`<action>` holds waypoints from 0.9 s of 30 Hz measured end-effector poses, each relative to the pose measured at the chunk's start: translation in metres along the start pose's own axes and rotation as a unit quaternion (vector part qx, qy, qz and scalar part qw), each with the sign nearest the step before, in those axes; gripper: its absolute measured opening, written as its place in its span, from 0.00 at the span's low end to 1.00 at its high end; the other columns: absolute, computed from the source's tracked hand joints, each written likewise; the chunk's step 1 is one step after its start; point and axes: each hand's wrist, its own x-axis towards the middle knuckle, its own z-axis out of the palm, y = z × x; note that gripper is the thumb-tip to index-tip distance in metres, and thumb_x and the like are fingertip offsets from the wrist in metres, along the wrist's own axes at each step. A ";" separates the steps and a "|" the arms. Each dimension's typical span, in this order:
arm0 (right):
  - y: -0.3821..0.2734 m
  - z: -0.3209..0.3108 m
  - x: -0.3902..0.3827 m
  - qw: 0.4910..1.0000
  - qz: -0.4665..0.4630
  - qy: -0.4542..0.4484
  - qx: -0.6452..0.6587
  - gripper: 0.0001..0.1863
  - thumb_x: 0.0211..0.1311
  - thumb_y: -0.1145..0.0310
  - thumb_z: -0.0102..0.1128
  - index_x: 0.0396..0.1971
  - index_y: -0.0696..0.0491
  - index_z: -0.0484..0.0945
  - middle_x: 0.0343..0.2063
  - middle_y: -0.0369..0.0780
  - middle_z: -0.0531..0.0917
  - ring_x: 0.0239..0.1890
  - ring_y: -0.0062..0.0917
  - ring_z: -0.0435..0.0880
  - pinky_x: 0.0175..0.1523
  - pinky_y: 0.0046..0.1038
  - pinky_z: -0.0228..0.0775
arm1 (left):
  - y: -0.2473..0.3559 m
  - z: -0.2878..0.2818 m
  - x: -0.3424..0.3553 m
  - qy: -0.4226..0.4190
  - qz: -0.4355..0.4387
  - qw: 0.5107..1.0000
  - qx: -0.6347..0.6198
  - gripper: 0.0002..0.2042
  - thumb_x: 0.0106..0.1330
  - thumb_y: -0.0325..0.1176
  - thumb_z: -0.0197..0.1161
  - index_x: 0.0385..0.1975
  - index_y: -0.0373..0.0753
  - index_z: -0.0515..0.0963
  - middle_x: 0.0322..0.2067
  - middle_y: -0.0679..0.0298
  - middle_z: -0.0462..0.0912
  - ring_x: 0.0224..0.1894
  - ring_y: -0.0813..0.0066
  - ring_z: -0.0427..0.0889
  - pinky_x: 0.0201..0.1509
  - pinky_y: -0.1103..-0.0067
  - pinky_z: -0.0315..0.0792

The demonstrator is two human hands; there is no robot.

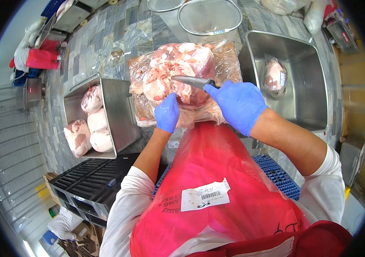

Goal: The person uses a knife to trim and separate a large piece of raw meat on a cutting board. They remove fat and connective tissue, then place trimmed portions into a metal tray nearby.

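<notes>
A large raw meat cut (178, 70) lies on a plastic-covered cutting board (227, 58) in front of me. My right hand (238, 105), in a blue glove, grips a dark-handled knife (193, 80) whose blade lies across the meat, pointing left. My left hand (167, 113), also blue-gloved, presses on the near edge of the meat. A red plastic apron (216, 188) with a white label covers my front.
A steel tray (120, 113) on my left holds several pale meat pieces. A deep steel tub (306, 81) on the right contains one wrapped meat piece (274, 77). Two wire baskets (210, 17) stand behind the board. A black crate (88, 180) and a blue crate (279, 171) sit low.
</notes>
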 end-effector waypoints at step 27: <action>-0.014 0.002 0.021 0.996 -0.037 -0.071 -0.031 0.23 0.63 0.71 0.59 0.59 0.52 0.76 0.30 0.47 0.87 0.34 0.44 0.90 0.37 0.44 0.82 | -0.004 -0.021 0.037 -0.145 -0.062 0.987 0.029 0.12 0.73 0.40 0.57 0.30 0.41 0.77 0.27 0.47 0.85 0.34 0.44 0.86 0.38 0.52 0.78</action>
